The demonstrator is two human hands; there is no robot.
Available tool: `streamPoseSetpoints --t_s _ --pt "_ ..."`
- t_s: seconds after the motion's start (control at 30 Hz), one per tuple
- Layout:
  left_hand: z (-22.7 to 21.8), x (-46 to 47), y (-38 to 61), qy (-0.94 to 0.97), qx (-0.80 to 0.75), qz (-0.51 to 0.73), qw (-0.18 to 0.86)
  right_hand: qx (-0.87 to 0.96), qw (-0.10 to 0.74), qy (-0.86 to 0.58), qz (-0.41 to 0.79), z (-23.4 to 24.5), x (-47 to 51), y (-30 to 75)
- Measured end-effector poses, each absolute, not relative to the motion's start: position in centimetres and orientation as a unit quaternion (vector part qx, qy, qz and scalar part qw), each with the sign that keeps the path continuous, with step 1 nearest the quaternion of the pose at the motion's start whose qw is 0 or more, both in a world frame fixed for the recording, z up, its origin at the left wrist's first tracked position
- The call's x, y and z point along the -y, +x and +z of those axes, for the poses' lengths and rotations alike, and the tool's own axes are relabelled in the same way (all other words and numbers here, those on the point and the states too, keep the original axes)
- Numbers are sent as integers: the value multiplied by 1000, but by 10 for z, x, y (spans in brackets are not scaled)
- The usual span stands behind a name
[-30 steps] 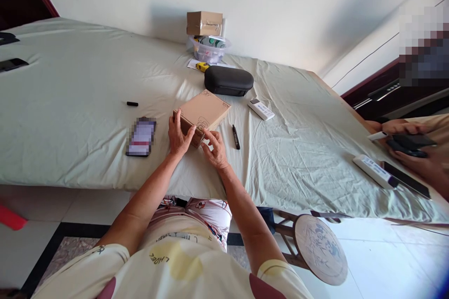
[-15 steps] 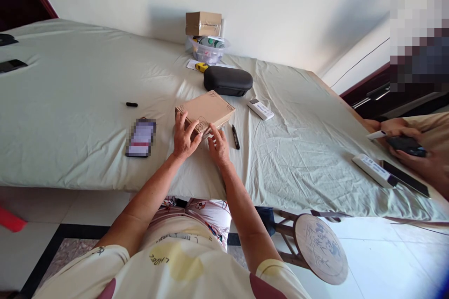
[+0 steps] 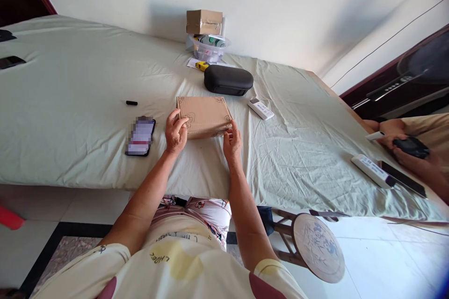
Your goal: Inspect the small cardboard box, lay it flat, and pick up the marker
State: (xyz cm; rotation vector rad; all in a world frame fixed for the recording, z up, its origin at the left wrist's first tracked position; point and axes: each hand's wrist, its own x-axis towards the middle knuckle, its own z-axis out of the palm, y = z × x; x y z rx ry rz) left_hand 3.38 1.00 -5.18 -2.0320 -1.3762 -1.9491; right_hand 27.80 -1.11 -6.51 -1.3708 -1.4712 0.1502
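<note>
A flat cardboard box (image 3: pixel 205 112) with dark swirls drawn at its corners lies on the cloth-covered table in front of me. My left hand (image 3: pixel 176 133) grips its near left corner, thumb and fingers around the edge. At the near right corner, my right hand (image 3: pixel 232 141) holds the box with bent fingers. The marker pen is hidden from sight, around where my right hand is. A small black pen cap (image 3: pixel 132 103) and a phone (image 3: pixel 141 136) with a lit screen lie to the left of the box.
Behind the box sits a black zip case (image 3: pixel 228 80); a white device (image 3: pixel 261 109) lies right of it. Farther back are a yellow tape measure (image 3: pixel 202 66), a plastic tub (image 3: pixel 209 50) and another carton (image 3: pixel 204 22). At right, a person's hands (image 3: pixel 409 145) hold a dark object. A stool (image 3: pixel 318 247) stands below.
The box has turned so its long side faces me. My hands have moved apart, from close together at one corner to the two near corners. The marker pen has gone out of sight.
</note>
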Motion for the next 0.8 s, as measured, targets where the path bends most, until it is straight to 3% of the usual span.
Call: streamPoseSetpoints --t_s 0.37,0.67,0.8 --pt "-52 -11 39 -612 475 -626 -87 609 499 -606 111 -67 11 270" --pt "-60 -17 40 -612 484 -618 -99 633 384 -667 85 -83 5 274" --pt "-60 -17 38 -601 475 -631 -118 636 378 -667 83 -86 4 275"
